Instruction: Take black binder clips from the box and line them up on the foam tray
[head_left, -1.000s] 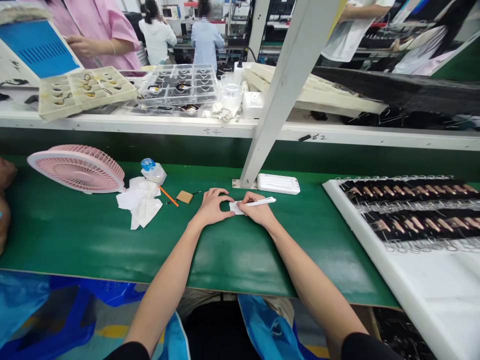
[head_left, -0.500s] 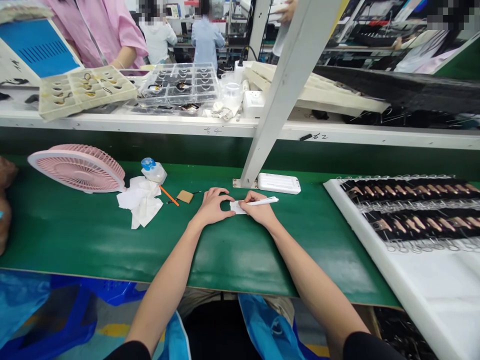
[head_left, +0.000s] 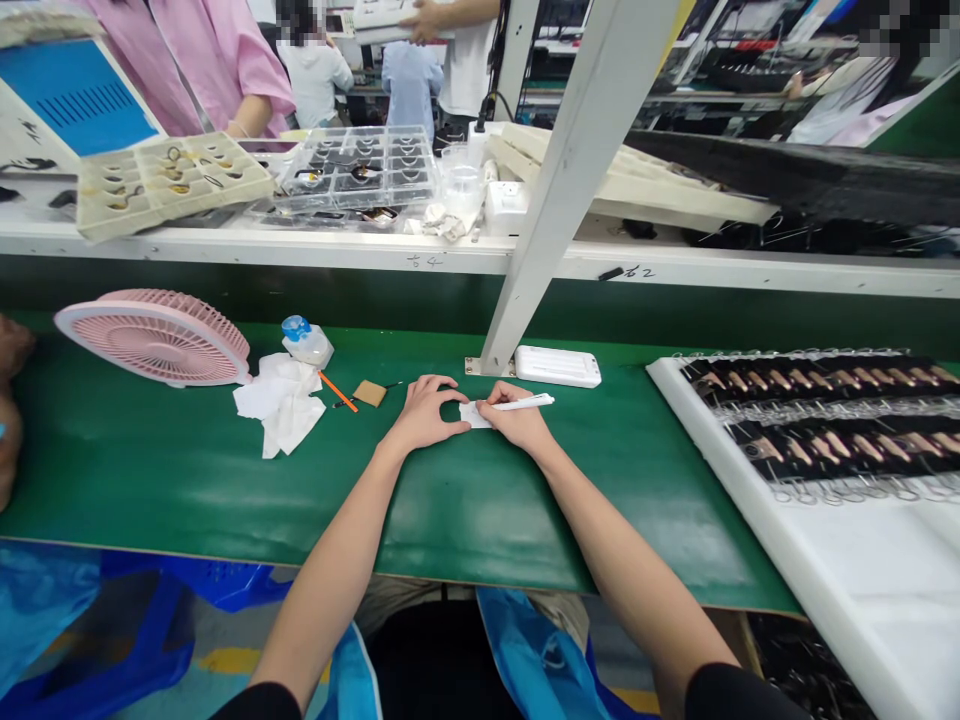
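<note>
A small white paper slip (head_left: 474, 414) lies on the green bench mat (head_left: 187, 480), its left end close to my left hand (head_left: 424, 412). My left hand rests cupped on the mat, with its fingertips at the slip and nothing in its grip. My right hand (head_left: 517, 420) sits on the slip and holds a white pen (head_left: 523, 402). The fingers hide the pen's tip and part of the slip.
To the left lie a pink fan (head_left: 154, 338), crumpled tissue (head_left: 281, 405), a small bottle (head_left: 306, 342) and an orange stick (head_left: 337, 391). A white power bank (head_left: 557, 366) sits by a white post (head_left: 577, 170). A white board (head_left: 720, 450) holds dark strips. Co-workers stand beyond the shelf.
My hands and the pen have barely moved. A person in white now stands at the back, holding a white tray.
</note>
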